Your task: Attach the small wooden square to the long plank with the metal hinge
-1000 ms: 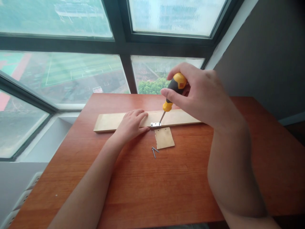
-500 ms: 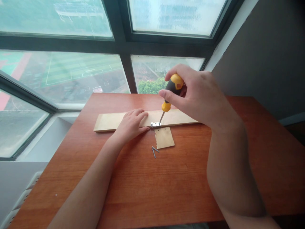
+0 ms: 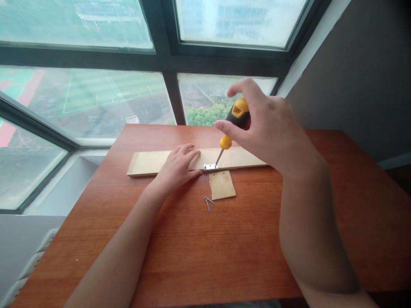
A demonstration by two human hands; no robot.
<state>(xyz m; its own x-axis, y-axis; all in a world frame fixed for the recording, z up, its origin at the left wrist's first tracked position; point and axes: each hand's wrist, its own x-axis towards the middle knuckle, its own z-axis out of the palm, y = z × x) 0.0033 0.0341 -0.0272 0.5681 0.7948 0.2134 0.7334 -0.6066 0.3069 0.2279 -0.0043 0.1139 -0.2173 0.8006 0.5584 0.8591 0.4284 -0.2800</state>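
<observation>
Raised since half a second ago, with index finger lifted from the yellow-and-black screwdriver (image 3: 238,120) and its handle turned to show another face — but gripped by the right hand (image 3: 272,128) all the same, between thumb and partly hidden fingers. Tilted, with shaft tip at the right end of the silver hinge plate (image 3: 210,167), on the near edge of the pale wooden board (image 3: 147,162). Steadied at left by the left hand (image 3: 176,167), fingers spread over the top and thumb at the near edge, beside the plate. Just nearer, a thin wooden square (image 3: 222,185) with small holes — cannot tell if touching the plate. Nearer again, loose screws (image 3: 208,205) on the reddish-brown table (image 3: 208,256).
</observation>
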